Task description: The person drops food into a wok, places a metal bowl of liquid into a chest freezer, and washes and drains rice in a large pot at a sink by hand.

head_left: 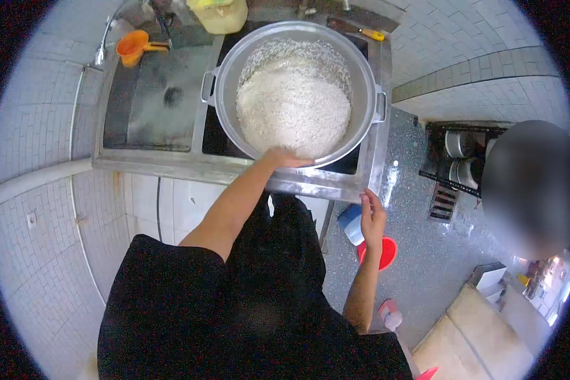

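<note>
A large two-handled aluminium pot [227, 117] stands on the metal counter, filled with a white, grainy mass [294, 104] that also clings to its far inner wall. My left hand [288, 158] lies at the pot's near rim, fingers stretched to the right along the edge of the white mass. Some of its fingertips are hard to make out. My right hand [373, 216] hovers apart from the pot, in front of the counter's near right corner, with its fingers extended and nothing visible in them.
Left of the pot is a metal sink [161, 120] with an orange dipper [132, 45] at its back corner. Behind are a pale yellow tub [220, 16] and a yellow-handled tool [372, 34]. A red basin [386, 252] sits on the floor; another person [532, 190] is at right.
</note>
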{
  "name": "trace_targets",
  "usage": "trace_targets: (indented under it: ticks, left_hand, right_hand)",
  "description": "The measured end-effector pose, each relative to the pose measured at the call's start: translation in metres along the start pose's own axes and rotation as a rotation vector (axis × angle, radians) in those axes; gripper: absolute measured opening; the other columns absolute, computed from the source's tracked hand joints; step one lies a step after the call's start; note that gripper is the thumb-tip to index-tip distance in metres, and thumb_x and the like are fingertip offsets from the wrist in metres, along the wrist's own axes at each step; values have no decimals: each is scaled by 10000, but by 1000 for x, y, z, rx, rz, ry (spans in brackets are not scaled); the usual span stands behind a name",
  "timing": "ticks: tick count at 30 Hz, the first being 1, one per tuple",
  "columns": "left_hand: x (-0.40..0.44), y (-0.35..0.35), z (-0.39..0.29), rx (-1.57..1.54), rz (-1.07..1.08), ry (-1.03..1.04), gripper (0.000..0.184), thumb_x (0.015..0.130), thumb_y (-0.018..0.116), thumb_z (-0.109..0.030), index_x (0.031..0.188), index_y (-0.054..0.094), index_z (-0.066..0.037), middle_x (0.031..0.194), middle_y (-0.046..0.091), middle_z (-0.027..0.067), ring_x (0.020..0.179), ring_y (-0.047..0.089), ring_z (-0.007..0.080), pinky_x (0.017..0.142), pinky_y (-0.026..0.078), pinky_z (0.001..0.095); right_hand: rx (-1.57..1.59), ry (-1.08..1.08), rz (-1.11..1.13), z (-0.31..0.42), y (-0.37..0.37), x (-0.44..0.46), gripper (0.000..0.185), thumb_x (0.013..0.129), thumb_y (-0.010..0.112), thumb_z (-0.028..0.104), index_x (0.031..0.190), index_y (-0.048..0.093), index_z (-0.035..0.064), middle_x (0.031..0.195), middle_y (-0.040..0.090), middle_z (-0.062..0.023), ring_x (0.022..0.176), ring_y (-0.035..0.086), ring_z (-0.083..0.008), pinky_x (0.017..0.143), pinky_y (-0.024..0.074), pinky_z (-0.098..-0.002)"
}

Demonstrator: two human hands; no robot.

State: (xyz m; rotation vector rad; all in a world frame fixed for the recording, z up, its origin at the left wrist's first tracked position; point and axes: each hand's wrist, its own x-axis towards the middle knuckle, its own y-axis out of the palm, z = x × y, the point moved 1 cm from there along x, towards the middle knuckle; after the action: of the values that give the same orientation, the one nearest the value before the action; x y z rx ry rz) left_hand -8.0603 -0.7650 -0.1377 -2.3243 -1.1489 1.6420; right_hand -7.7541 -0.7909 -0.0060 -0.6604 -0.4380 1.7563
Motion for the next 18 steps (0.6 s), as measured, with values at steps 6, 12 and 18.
trace_targets:
  ticks: [6,12,18]
  left_hand:
    - [-11,-16,-5,106,-11,65,992,726,361,-827,1140,604,41,1170,572,274,1101,551,407,957,424,454]
    - [-78,-112,-17,42,-292,273,602,850,482,-589,950,656,-21,897,641,230,855,628,371,778,477,455]
    - [-211,-241,-62,-53,-547,634,505,933,432,-468,826,631,-16,755,607,228,743,595,397,679,457,462]
  right_hand:
    - [-33,16,-25,42,4,9,333,937,516,262,1103,612,-11,1050,634,-217,965,621,-327,834,481,-379]
    - [-8,-3,11,48,28,13,337,936,518,263,1074,620,-28,1032,640,-222,942,629,-331,835,480,-380]
    - [-3,-27,51,74,47,27,327,934,520,253,1069,625,-26,1039,640,-220,951,627,-332,843,475,-377]
